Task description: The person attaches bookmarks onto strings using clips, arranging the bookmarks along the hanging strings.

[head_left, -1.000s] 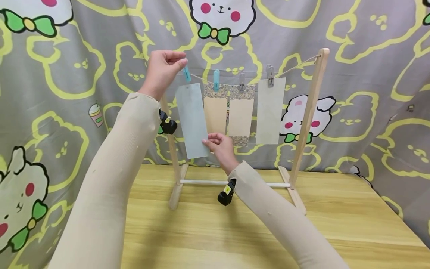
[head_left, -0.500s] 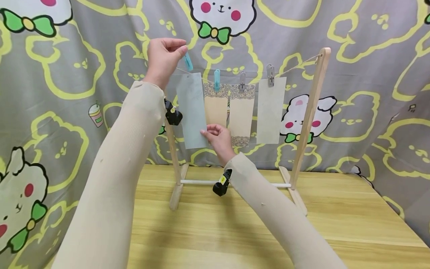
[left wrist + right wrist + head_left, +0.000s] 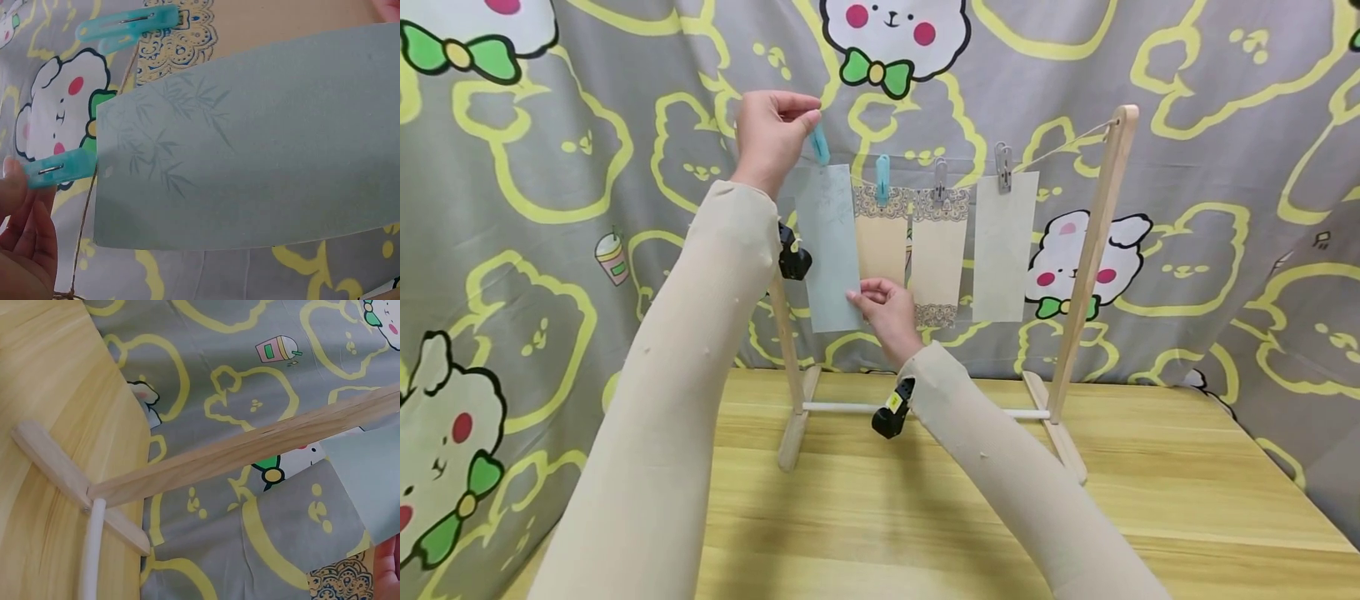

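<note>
In the head view my left hand (image 3: 770,137) pinches a blue clothespin (image 3: 820,146) at the top of a pale blue-grey card (image 3: 831,250). In the left wrist view the tip of this clothespin (image 3: 59,169) meets the card's top edge beside a small hole; I cannot tell whether it bites. Bamboo leaves are printed on the card (image 3: 262,144), and twine (image 3: 81,231) passes behind it. My right hand (image 3: 891,317) pinches the card's right edge low down; in the right wrist view only a bit of that hand (image 3: 389,569) shows.
On the twine hang two lace-bordered beige cards (image 3: 880,246) and a pale green card (image 3: 1003,250), held by a second blue clothespin (image 3: 883,179) and grey clothespins (image 3: 1003,167). The wooden rack (image 3: 1090,267) stands on a table (image 3: 850,517) before a patterned curtain (image 3: 1225,208).
Both hands have risen with the card and the clothespin over the first half second. Since then the left hand has shifted slightly right and down, with the clothespin staying at the card's top.
</note>
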A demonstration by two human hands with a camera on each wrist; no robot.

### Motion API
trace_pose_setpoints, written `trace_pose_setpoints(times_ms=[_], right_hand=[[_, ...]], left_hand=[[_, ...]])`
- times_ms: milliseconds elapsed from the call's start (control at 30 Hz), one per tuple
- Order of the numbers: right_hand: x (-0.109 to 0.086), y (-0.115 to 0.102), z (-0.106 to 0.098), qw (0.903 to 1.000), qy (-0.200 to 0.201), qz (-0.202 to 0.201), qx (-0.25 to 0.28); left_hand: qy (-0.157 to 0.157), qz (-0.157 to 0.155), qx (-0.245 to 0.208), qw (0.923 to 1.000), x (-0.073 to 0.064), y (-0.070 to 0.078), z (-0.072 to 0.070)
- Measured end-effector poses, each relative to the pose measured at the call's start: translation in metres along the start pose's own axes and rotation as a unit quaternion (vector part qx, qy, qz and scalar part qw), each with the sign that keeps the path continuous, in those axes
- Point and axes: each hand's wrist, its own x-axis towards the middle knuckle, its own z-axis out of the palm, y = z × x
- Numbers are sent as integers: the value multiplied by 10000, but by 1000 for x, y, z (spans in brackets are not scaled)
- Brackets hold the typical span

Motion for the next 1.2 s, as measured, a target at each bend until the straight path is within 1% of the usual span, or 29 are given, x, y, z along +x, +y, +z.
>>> trace_pose_setpoints(times_ms=[233,333,433,567,700,767,900,1200], right_hand=[[1,3,1,9999,40,-3,143],[2,5,0,9999,100,-2,136],[2,6,0,9998,134,28,115],[2,6,0,9998,160,112,80],[3,7,0,9997,160,139,85],[3,7,1,9997,167,151,102],[4,9,2,9995,219,206,132],[4,9,3,9993,210,230,189]], left_hand=[[63,-147,751,9970,3,-1,2],[68,-143,1149,9932,3,-3,2],[54,-69,1510,9885,2,-6,3],[-5,-24,1810,9835,0,-7,5],[-126,-111,1988,9799,-1,-7,6],[-228,-131,2007,9793,-1,-6,6],[-404,-164,1928,9803,-1,-6,6],[-566,-338,1823,9810,-2,-8,6]])
